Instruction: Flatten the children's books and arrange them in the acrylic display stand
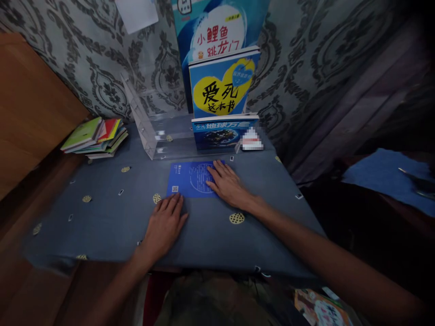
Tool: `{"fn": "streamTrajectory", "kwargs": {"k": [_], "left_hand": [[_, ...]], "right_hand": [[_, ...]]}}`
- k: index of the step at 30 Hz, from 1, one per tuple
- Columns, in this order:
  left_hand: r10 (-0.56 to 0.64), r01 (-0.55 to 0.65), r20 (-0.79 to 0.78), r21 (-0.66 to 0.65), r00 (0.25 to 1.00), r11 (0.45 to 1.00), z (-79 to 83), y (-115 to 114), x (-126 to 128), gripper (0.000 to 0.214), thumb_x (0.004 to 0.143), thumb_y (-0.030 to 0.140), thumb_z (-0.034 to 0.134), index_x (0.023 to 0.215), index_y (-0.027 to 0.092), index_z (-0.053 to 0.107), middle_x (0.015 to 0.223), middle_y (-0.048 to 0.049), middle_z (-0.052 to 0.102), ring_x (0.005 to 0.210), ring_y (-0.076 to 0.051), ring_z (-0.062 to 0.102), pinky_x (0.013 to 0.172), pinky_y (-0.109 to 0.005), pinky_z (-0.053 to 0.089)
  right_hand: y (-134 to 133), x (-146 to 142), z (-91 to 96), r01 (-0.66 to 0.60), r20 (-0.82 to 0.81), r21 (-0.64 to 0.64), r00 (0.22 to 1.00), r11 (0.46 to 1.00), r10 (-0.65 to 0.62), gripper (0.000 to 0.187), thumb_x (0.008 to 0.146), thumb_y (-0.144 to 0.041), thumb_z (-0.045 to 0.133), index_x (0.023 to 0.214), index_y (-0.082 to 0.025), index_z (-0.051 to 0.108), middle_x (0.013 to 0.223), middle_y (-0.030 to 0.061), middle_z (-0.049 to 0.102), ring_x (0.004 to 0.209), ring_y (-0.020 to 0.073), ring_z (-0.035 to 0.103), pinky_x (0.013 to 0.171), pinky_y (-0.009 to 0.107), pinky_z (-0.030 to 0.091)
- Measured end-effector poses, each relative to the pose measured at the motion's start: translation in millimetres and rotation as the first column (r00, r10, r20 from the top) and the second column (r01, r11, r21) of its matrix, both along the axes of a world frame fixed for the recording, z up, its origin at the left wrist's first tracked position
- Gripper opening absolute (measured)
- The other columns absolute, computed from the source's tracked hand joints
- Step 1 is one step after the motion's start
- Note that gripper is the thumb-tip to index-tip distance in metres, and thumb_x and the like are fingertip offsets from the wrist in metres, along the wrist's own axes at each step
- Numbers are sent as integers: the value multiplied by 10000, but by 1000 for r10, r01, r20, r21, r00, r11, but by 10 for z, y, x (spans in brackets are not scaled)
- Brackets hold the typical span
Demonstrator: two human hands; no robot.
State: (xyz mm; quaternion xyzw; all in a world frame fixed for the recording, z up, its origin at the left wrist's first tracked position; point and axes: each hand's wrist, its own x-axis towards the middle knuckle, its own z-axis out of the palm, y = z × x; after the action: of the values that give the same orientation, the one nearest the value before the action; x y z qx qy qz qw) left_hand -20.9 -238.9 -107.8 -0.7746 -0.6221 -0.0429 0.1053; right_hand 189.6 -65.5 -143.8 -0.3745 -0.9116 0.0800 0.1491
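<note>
A blue printed leaflet (pixel 185 179) with white text and a QR code lies flat on the table. My right hand (pixel 226 183) rests on its right part with the fingers stretched out, covering some of the print. At the lower left corner of the leaflet is my left hand (pixel 166 222), palm down, its fingertips touching or just beside the edge. Both hands are open and grasp nothing. Behind the leaflet stands a clear acrylic stepped rack (pixel 144 122). It carries a blue book with a yellow heart (pixel 220 86), a lower book with a globe (pixel 219 136) and a taller teal book (pixel 217 31).
Several thin books (pixel 91 140) form a pile at the table's back left. A dark grey cloth (pixel 112 222) with yellow spots covers the table. A small blurred-out object (pixel 252 139) sits right of the rack. Patterned curtain (pixel 292 40) hangs behind; blue fabric (pixel 384 176) lies at right.
</note>
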Motion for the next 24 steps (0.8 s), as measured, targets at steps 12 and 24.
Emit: {"fn": "streamTrajectory", "kwargs": {"k": [12, 24], "left_hand": [[97, -91, 122, -50, 988, 995, 27, 186, -333, 451, 1060, 369, 386, 1384, 116, 569, 1404, -171, 612, 1263, -298, 589, 1084, -498, 472], [132, -106, 149, -171, 980, 980, 115, 1108, -517, 450, 1040, 353, 416, 1404, 118, 535, 1488, -178, 527, 1330, -312, 517, 1105, -491, 417]], "right_hand": [[33, 6, -67, -21, -62, 3, 998, 1000, 21, 599, 1046, -487, 374, 1501, -114, 485, 1628, 202, 372, 1541, 357, 279, 1245, 598, 279], [9, -8, -15, -1, -16, 13, 1000, 1000, 1, 605, 1043, -480, 412, 1493, -83, 492, 1612, 228, 393, 1537, 348, 292, 1253, 548, 278]]}}
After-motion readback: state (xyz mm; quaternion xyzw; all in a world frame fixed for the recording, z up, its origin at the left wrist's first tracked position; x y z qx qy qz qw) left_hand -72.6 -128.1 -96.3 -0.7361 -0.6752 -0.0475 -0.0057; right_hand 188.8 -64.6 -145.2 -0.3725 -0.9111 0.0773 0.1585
